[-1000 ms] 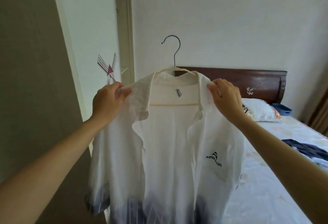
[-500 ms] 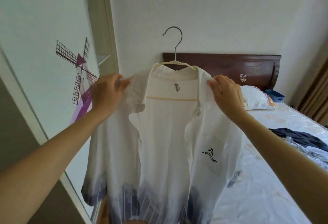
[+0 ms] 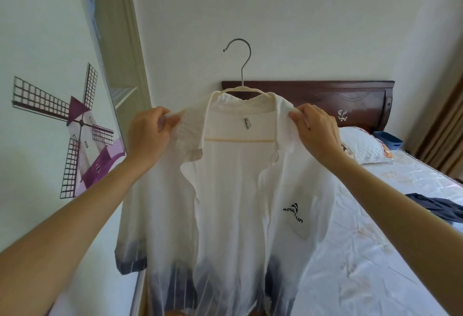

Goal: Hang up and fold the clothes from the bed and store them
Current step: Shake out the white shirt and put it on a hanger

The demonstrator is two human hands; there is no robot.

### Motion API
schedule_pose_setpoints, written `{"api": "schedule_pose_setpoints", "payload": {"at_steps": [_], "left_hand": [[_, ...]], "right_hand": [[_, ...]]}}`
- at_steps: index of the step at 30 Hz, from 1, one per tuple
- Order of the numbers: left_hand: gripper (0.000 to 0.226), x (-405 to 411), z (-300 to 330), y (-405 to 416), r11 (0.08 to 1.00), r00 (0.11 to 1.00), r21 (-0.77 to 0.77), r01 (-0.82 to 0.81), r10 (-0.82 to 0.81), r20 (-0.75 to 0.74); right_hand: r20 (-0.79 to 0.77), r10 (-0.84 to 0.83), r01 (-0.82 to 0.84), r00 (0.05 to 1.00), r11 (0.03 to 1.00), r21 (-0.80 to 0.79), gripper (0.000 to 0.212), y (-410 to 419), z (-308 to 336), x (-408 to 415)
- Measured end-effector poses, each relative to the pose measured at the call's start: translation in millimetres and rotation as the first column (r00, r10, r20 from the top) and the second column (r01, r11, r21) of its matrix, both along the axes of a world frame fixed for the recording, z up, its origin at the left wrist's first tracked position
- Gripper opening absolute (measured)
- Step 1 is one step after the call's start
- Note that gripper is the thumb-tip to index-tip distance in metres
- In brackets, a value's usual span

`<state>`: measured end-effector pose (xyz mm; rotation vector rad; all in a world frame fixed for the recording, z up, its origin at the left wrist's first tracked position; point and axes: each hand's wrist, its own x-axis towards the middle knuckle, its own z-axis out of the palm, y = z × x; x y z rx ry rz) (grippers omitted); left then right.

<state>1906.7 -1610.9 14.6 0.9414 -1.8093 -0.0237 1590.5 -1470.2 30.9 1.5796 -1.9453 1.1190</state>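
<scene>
A plain white wall [image 3: 300, 20] closes the room behind a dark carved wooden headboard [image 3: 325, 100]. Against the headboard, at the bed's head edge, lies a white quilted pillow [image 3: 363, 146], with a blue bin [image 3: 389, 140] just beside it and brown curtains [image 3: 446, 125] at the right. On the left, a pale sliding door [image 3: 37, 40] bears a purple windmill sticker [image 3: 75, 125], and a wardrobe opening [image 3: 117, 70] shows a shelf.

open wardrobe gap [image 3: 110, 47] left; windmill door [image 3: 50, 115] beside; bed [image 3: 375, 240] right
</scene>
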Motion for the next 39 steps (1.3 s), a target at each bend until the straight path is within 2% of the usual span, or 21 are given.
{"api": "schedule_pose_setpoints", "payload": {"at_steps": [9, 13, 17, 23, 29, 35, 39], "left_hand": [[0.025, -24.7, -14.8, -107.2, 0.997, 0.996, 0.023, -0.079, 0.078, 0.042], [0.029, -45.4, -19.7, -161.7, 0.995, 0.993, 0.036, -0.098, 0.095, 0.072], [0.044, -74.8, -14.4, -220.4, 0.998, 0.996, 0.026, -0.058, 0.056, 0.071], [0.041, -107.8, 0.2, -300.9, 0.992, 0.997, 0.113, -0.059, 0.054, 0.052], [0.039, -103.2, -6.2, -363.7, 0.981, 0.986, 0.114, -0.159, 0.151, 0.077], [0.023, -91.7, -21.4, -431.2, 0.967, 0.967, 0.095, -0.237, 0.225, 0.121], [0.024, -81.7, -22.3, -487.9, 0.965, 0.964, 0.068, -0.253, 0.246, 0.096]], "right_hand": [[0.024, 0.014, -0.015, 1.000, 0.999, 0.052, 0.030, -117.0, -17.3, -27.2], [0.044, 0.037, -0.039, 0.998, 0.997, 0.064, 0.031, -179.6, -25.6, -50.2], [0.083, 0.061, -0.066, 0.995, 0.997, 0.050, 0.029, -248.8, -23.2, -85.3], [0.125, 0.127, -0.136, 0.984, 0.989, 0.064, 0.028, -345.8, -8.0, -124.0], [0.099, 0.195, -0.204, 0.976, 0.975, 0.085, 0.029, -426.7, -8.9, -128.1], [0.096, 0.227, -0.237, 0.969, 0.966, 0.107, 0.031, -509.5, -19.2, -119.1], [0.109, 0.244, -0.256, 0.964, 0.959, 0.123, 0.031, -570.2, -20.2, -110.6]]}}
